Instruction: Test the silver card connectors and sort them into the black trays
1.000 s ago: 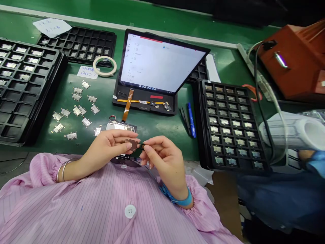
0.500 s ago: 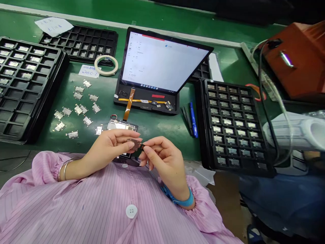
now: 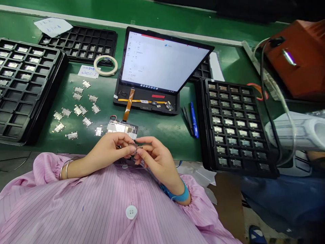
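Note:
A small brown circuit board (image 3: pixel 137 146), mostly covered by fingers, is pinched in my left hand (image 3: pixel 113 145). My right hand (image 3: pixel 158 159) is closed at the board's right edge; what its fingertips grip is hidden. Just beyond my hands lies a larger circuit board (image 3: pixel 118 128) with silver shields. An orange ribbon cable (image 3: pixel 129 105) joins that board to an opened tablet (image 3: pixel 162 64) with a lit screen. Several small silver card-socket boards (image 3: pixel 87 121) lie scattered to the left, one of them (image 3: pixel 98 131) close to my left hand.
Black trays (image 3: pixel 15 101) stand at the left, with another tray (image 3: pixel 106 39) behind. A fuller tray stack (image 3: pixel 235 125) stands at the right. Tweezers (image 3: pixel 187 120) and a blue pen (image 3: pixel 194 120) lie beside it. A tape roll (image 3: pixel 105 65) sits near a handwritten label (image 3: pixel 88 71).
My hands have drawn closer together. The right fingertips shifted left onto the brown board, which is now more hidden and turned. The larger board shows more behind my left hand.

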`<action>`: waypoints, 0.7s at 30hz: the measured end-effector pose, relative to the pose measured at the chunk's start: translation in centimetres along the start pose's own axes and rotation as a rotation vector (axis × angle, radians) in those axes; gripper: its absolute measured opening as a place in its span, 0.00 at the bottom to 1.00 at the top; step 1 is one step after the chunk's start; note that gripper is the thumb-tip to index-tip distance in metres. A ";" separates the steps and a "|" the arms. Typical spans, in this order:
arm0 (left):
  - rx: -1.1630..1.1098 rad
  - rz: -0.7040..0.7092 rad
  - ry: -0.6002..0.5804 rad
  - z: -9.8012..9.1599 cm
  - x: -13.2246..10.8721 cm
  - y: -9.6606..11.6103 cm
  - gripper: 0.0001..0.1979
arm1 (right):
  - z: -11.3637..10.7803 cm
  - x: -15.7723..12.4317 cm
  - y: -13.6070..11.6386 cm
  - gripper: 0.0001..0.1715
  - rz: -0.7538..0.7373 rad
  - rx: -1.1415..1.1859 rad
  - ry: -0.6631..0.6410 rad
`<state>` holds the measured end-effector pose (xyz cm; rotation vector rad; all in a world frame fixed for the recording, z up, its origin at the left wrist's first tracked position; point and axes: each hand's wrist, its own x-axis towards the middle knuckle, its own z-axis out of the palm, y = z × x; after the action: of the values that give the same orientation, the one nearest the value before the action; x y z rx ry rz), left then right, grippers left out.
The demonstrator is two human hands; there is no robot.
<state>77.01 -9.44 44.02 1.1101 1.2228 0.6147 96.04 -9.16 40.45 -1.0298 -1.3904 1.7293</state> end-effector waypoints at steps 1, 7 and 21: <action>0.081 0.033 0.029 -0.1 0.2 -0.2 0.11 | -0.2 0.3 0.3 0.12 -0.003 -0.009 0.031; 0.996 0.619 0.345 -1.1 2.2 -2.9 0.13 | -1.7 3.2 2.5 0.17 0.007 -0.059 0.369; 1.224 0.808 0.365 -1.3 3.3 -4.6 0.14 | -1.8 4.5 3.0 0.20 0.064 -0.014 0.355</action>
<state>75.92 -7.96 38.56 2.6876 1.4594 0.6640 95.52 -4.97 36.58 -1.3270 -1.1550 1.4912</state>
